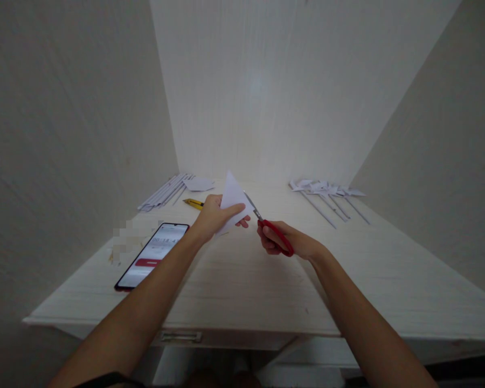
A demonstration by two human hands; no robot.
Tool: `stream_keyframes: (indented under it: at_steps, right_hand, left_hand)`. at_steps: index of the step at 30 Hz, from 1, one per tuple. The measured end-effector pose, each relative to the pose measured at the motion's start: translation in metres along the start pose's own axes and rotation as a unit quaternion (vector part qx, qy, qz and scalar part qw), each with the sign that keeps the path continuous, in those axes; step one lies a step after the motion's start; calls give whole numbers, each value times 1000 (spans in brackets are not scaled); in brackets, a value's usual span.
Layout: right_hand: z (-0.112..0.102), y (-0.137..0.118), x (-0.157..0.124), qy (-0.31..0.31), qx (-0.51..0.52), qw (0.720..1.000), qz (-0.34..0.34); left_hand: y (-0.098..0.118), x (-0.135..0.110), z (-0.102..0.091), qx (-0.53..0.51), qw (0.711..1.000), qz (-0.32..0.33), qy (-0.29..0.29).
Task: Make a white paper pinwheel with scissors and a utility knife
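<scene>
My left hand (216, 215) is closed on a folded white paper triangle (232, 195), held upright above the pale wooden table (267, 280). My right hand (285, 241) grips red-handled scissors (272, 229). Their metal blades point up and left and meet the paper's right edge. Both hands hover over the middle of the table.
A phone (153, 254) with a lit screen lies at the left. Behind it are a yellow utility knife (194, 203), a bundle of rolled white paper sticks (165, 191) and a loose paper piece (199, 184). Several paper pinwheels on sticks (327, 194) lie at the back right. Walls close in on three sides.
</scene>
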State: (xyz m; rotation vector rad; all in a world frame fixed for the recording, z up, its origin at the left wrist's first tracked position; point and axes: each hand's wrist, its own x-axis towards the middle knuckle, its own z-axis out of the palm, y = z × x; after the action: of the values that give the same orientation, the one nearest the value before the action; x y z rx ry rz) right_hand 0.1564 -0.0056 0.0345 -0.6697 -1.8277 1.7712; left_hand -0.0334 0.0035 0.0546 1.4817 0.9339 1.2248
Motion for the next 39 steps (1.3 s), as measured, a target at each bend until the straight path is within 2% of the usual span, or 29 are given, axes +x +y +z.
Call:
stream_keyframes:
  at_steps: [9,39]
  right_hand:
    - [0,0,0,16,-5,1000,7]
    - [1,1,1,44,-45,998,20]
  left_hand:
    - [-3,1,-2,-33,999,-7,-3]
    - [-3,1,-2,-14,1000,-16,6]
